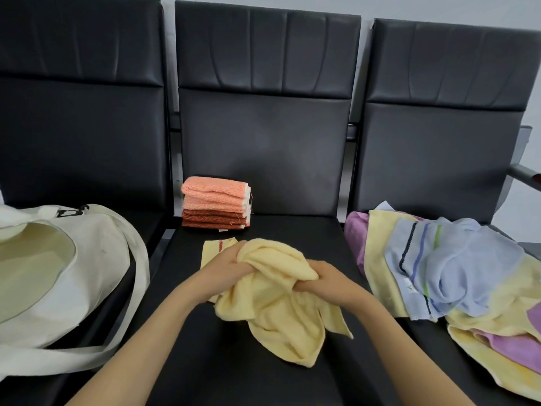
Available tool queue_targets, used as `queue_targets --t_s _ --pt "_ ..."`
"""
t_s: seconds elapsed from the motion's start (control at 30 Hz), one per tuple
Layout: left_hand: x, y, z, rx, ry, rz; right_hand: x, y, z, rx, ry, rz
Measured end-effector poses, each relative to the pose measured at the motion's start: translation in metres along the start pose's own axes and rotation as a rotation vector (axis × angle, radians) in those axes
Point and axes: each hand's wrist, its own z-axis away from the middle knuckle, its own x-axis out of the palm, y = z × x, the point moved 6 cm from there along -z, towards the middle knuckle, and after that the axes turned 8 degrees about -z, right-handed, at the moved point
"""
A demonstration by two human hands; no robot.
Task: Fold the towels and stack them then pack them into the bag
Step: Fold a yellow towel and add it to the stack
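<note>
Over the front of the middle seat (263,382), a crumpled pale yellow towel (278,306) hangs bunched between the person's 2 hands. The left hand (225,266) has its fingers curled into the towel's upper left folds, and the right hand (325,281) grips the fabric at the upper right. The knuckles of both face up. The towel's loose lower corners drape down toward the dark seat cushion.

Just behind the left hand, a flat yellow cloth (212,250) with a short red stitched mark lies on the same seat, partly covered by the hand and the held towel. Farther back, against the backrest at the seat's left rear corner, stands a stack of folded towels (216,205), with pale orange ones on top and darker rust-orange ones beneath.

On the left seat lies a cream fabric bag (96,259) on its side, its mouth open and showing a pale yellow lining. Its long strap (142,259) loops over the seat edge toward the middle seat.

On the right seat (424,341) lies a loose pile of unfolded towels. A light blue towel (468,268) with dark, blue and green stripes lies on top. It rests over a yellow towel (377,259), and a purple towel (355,232) shows at the pile's left edge. More yellow and purple fabric shows at the near right.
</note>
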Motion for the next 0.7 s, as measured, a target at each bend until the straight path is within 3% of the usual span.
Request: queue_targets --t_s 0.07,0.13,0.2,0.27,0.33,0.43,0.5,0.6,0.7 --pt "-0.003 -0.005 0.000 -0.037 -0.082 -0.045 -0.007 0.000 0.001 -0.008 0.019 -0.129" --pt "0.002 -0.012 0.005 -0.108 -0.262 -0.168 -0.013 -0.001 0.003 -0.027 0.054 -0.095" --pt "0.006 -0.027 0.008 -0.204 -0.387 -0.477 -0.018 -0.001 0.004 -0.048 0.079 0.001" --pt "0.002 -0.041 0.006 -0.294 -0.381 -0.704 -0.023 -0.001 0.006 -0.053 0.089 0.045" --pt "0.003 -0.041 0.004 -0.274 -0.371 -0.568 -0.028 0.002 0.009 -0.027 0.069 0.044" --pt "0.006 -0.020 0.006 -0.190 -0.323 -0.024 -0.026 0.008 0.013 0.039 -0.044 -0.058" --pt "0.006 -0.010 0.007 -0.154 -0.277 0.163 -0.013 0.014 0.013 0.099 -0.133 -0.021" --pt "0.013 -0.005 0.007 -0.150 -0.260 0.214 0.012 0.027 0.006 0.152 -0.224 0.255" --pt "0.011 -0.006 0.007 -0.157 -0.240 0.239 0.011 0.025 0.000 0.160 -0.155 0.239"
